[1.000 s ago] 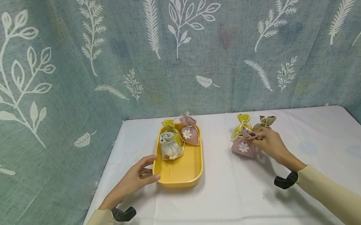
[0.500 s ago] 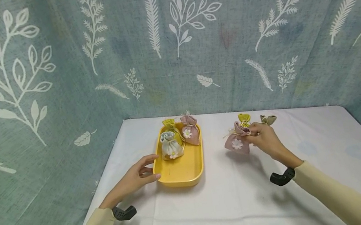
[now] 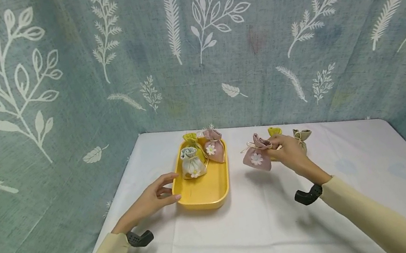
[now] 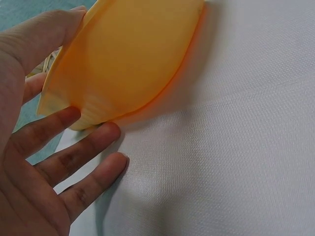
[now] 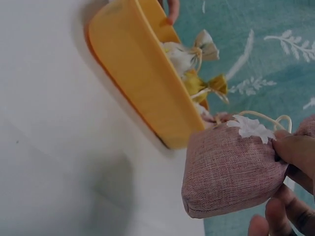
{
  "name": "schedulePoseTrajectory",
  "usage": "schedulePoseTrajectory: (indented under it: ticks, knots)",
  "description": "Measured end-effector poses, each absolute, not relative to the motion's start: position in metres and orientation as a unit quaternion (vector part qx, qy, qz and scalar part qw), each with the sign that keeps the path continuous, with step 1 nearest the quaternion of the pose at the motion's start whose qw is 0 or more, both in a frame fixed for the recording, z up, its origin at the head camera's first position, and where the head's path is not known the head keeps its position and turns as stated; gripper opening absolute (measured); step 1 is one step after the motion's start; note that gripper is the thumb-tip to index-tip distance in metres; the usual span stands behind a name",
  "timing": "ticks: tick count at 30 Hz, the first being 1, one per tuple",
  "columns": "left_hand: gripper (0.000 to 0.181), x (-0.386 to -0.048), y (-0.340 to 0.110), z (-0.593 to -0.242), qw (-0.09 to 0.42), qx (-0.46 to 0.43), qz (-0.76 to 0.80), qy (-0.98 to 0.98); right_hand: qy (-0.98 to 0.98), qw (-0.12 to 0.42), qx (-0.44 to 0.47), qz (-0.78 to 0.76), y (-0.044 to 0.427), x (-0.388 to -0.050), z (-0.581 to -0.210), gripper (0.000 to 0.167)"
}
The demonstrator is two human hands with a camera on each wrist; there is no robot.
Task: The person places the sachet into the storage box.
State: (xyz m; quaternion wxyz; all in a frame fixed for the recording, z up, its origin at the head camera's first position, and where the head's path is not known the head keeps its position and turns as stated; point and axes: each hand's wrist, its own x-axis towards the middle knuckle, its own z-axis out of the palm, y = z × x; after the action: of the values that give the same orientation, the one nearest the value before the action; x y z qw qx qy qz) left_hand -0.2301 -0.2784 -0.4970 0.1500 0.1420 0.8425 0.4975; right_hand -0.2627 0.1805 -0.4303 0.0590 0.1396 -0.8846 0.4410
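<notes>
Blue-green cloth backdrop (image 3: 236, 58) with white leaf prints (image 3: 231, 90) behind a white-covered table (image 3: 258, 215).

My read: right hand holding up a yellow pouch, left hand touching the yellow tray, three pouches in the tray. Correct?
Not quite: the right hand holds a pink pouch, not a yellow one, as the right wrist view shows. The rest holds: the left hand touches the yellow tray, and three pouches are in it.
</notes>
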Motion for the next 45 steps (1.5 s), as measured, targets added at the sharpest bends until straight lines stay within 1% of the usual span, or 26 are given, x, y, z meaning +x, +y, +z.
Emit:
schedulePoseTrajectory:
  ticks: [5,14,15,20,25,27,31,33,45]
  knots:
    - [0.077,-0.23,-0.277,-0.495,0.152,0.146,0.498,0.841,-0.877,0.055,0.149,0.453,0.17,-0.266,-0.426,0.018]
    - [0.075,-0.229,-0.277,-0.494,0.155,0.144,0.5,0.84,-0.862,0.054,0.155,0.479,0.145,-0.27,-0.417,0.017]
    - [0.075,-0.229,-0.278,-0.494,0.154,0.146,0.5,0.84,-0.861,0.054,0.155,0.481,0.142,-0.27,-0.416,0.019]
    - [0.074,-0.229,-0.277,-0.494,0.155,0.151,0.501,0.838,-0.864,0.062,0.162,0.472,0.129,-0.273,-0.414,0.013]
    - [0.074,-0.228,-0.278,-0.493,0.158,0.146,0.505,0.836,-0.859,0.067,0.171,0.477,0.116,-0.276,-0.414,0.011]
    - [0.074,-0.227,-0.278,-0.493,0.158,0.145,0.506,0.835,-0.856,0.066,0.173,0.483,0.11,-0.277,-0.413,0.013]
    - [0.074,-0.228,-0.278,-0.493,0.155,0.146,0.503,0.837,-0.853,0.06,0.177,0.487,0.1,-0.278,-0.413,0.013]
    - [0.075,-0.229,-0.278,-0.494,0.154,0.144,0.501,0.84,-0.855,0.057,0.178,0.485,0.094,-0.279,-0.413,0.011]
    - [0.076,-0.229,-0.278,-0.494,0.155,0.147,0.494,0.843,-0.856,0.048,0.155,0.49,0.064,-0.29,-0.422,0.014]
